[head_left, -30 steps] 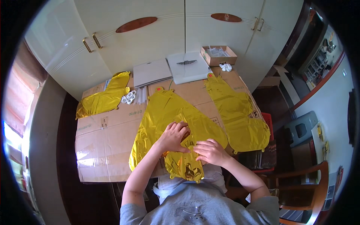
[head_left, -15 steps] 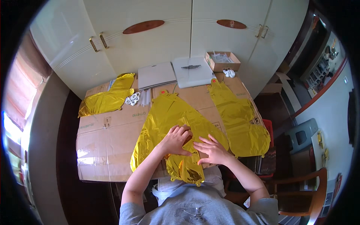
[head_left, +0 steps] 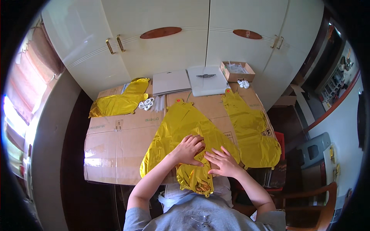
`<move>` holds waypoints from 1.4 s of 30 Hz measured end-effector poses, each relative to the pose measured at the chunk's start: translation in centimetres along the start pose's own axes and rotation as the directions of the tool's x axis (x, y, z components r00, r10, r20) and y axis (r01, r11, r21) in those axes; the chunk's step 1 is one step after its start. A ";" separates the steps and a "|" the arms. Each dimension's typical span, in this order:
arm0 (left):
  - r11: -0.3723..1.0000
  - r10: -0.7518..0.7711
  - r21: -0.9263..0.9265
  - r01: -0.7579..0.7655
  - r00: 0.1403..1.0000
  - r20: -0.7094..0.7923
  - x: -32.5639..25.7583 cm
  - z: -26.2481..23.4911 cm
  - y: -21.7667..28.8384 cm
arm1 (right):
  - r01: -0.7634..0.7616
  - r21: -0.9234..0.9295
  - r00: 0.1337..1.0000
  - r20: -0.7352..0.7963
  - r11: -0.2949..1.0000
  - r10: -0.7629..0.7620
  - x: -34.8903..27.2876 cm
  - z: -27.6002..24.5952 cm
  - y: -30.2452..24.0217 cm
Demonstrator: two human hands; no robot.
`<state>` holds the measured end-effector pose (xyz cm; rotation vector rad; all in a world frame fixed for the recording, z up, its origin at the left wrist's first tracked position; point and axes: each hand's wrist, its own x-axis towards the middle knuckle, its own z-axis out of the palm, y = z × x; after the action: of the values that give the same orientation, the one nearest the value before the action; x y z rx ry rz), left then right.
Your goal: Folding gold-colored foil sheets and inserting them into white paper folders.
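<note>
A flat gold foil balloon (head_left: 181, 124) lies in front of me, its near end creased and hanging past the table's edge toward my lap. My left hand (head_left: 189, 149) rests on it with bent fingers and the thumb spread away. Just to the right, my right hand (head_left: 224, 163) lies on the foil with its fingers stretched and apart. Neither hand visibly grips anything. To the right lies another gold foil balloon (head_left: 252, 134), and a third gold foil balloon (head_left: 119, 103) is at the far left.
Cardboard (head_left: 111, 154) covers the table. At the back are grey folders (head_left: 171, 82), a white flat case (head_left: 208, 81) and a box of clear plastic pieces (head_left: 237, 72). White ribbon rolls (head_left: 146, 104) lie beside clear tubes (head_left: 158, 103). A wooden chair (head_left: 327, 208) stands at right.
The whole scene sits slightly lower and farther right as my view shifts. Both hands stay on the middle balloon, and its near end looks flatter.
</note>
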<state>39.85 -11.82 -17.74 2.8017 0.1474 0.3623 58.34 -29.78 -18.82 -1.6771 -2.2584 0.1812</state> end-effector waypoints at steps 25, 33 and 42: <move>0.988 -0.023 0.149 0.037 0.995 -0.096 -0.9 -1.5 0.7 | -0.025 0.032 0.999 0.033 0.999 0.024 0.5 -0.8 -0.3; 0.430 -0.779 0.177 0.885 0.463 -0.422 -13.5 -5.7 3.0 | 0.091 0.051 0.991 -0.098 0.995 -0.086 5.7 -2.3 -0.6; 0.232 -0.903 0.079 0.970 0.245 -0.354 -18.3 -4.1 4.7 | 0.117 0.015 0.993 -0.028 0.993 -0.117 9.6 1.5 0.0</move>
<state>21.50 -17.66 -16.73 2.2368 2.0266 0.3408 55.33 -20.52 -18.47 -1.5241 -2.3200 0.1482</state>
